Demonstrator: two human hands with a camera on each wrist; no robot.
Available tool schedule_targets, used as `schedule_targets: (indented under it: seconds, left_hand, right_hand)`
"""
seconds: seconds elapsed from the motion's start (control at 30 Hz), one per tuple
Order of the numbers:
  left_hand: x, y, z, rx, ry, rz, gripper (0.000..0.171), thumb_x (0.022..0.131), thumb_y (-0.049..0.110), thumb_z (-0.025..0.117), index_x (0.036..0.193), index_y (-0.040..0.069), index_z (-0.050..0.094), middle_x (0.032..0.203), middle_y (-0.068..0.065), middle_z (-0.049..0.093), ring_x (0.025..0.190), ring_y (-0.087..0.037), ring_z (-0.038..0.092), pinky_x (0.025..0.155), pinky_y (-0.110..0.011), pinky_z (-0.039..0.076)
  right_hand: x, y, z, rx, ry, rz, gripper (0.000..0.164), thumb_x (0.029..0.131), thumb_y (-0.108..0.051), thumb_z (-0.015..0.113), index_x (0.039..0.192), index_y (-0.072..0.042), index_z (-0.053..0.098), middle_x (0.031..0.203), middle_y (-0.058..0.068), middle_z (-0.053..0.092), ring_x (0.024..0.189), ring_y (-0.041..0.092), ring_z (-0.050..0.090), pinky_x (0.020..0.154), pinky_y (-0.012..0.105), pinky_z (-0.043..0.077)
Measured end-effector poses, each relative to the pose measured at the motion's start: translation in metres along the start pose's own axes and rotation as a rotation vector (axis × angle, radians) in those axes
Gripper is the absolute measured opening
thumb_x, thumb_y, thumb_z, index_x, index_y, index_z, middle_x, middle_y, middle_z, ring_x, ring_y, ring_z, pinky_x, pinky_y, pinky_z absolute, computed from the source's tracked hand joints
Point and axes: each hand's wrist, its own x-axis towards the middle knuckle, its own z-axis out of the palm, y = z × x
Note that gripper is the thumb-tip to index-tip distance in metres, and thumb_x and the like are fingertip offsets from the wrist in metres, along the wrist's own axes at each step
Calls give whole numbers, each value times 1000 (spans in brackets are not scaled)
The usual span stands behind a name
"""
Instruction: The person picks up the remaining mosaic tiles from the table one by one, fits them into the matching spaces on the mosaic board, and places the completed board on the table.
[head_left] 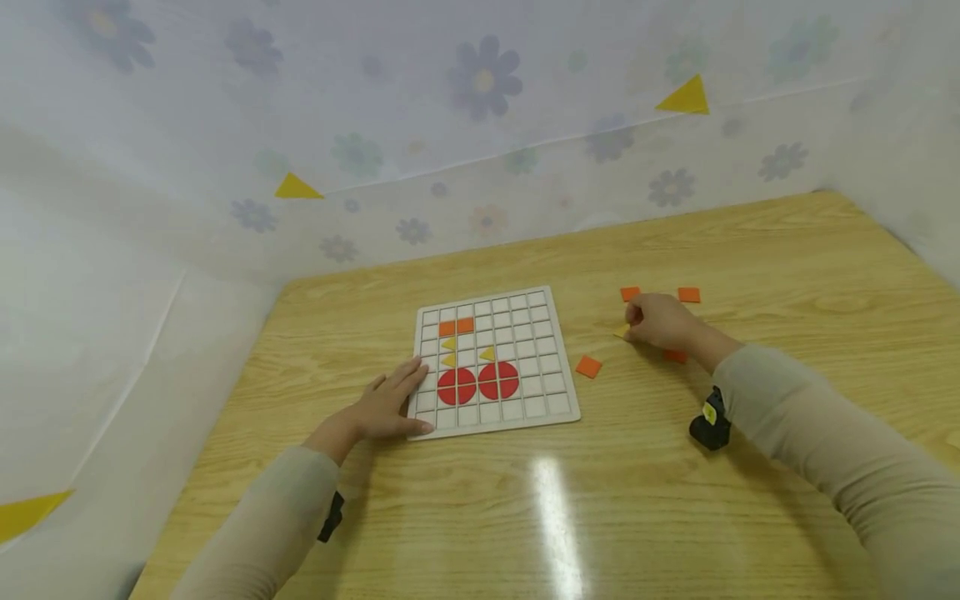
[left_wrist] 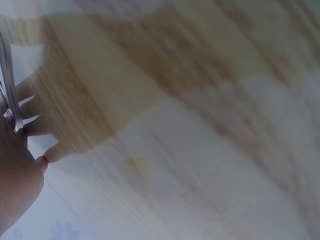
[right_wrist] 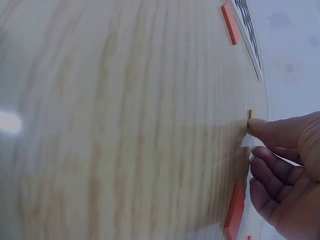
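Right sleeve [head_left: 832, 471] closest. Right hand [head_left: 660, 321] pinching yellow piece [head_left: 621, 331]; likely light, stiff, take by edges. Left hand [head_left: 386, 404] spread, fingers at board [head_left: 531, 364] edge.

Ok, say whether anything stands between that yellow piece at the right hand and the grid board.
One flat orange square lies between the yellow piece and the grid board, slightly to the near side; nothing else visible does.
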Motion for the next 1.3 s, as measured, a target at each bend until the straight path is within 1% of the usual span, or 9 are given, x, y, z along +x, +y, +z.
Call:
schedule_targets:
  seconds: [0.17, 0.47, 0.63, 0.77, 1.07, 1.3]
  left_hand:
    - [1, -1, 0, 2, 5, 8, 90, 76, 54, 54, 139, 8, 9, 144, -8, 1, 130, -22, -1, 100, -48, 5]
    - [-1, 2, -2, -15, 5, 13, 90, 76, 53, 55, 139, 7, 9, 144, -9, 2, 130, -23, 0, 99, -49, 5]
    - [-1, 3, -3, -20, 6, 2, 90, 75, 52, 56, 139, 9, 10, 144, -8, 2, 130, -23, 0, 100, -49, 4]
    - [-1, 2, -2, -4, 0, -1, 90, 76, 53, 55, 140, 10, 9, 144, -7, 1, 130, -22, -1, 100, -48, 5]
    - [-2, 2, -1, -5, -4, -11, 90, 75, 54, 54, 140, 11, 9, 144, -6, 0, 130, -21, -1, 100, -47, 4]
    - [-1, 2, -1, -10, -6, -12, 90, 75, 55, 54, 140, 12, 8, 144, -5, 0, 130, -20, -1, 100, -47, 4]
  right_hand:
    - [1, -2, 2, 14, -1, 11, 13, 77, -3, 59, 86, 2, 50, 81, 11, 51, 65, 20, 43, 54, 31, 37]
    - [1, -5, 1, 48, 11, 16, 10, 78, -2, 58, 85, 0, 50, 80, 10, 52, 66, 21, 44, 55, 30, 37]
    - [0, -6, 0, 101, -6, 19, 7, 81, 1, 53, 87, 1, 49, 79, 11, 51, 64, 20, 44, 52, 30, 37]
    - [-1, -7, 1, 119, -13, 5, 8, 82, 1, 50, 90, 2, 50, 79, 11, 52, 63, 20, 44, 52, 29, 37]
    - [4, -16, 6, 124, 17, -65, 8, 81, 1, 52, 88, 1, 53, 78, 9, 53, 62, 19, 44, 52, 29, 38]
    - [11, -25, 13, 186, 11, -54, 9, 81, 0, 50, 90, -1, 52, 81, 9, 53, 65, 19, 45, 54, 29, 40]
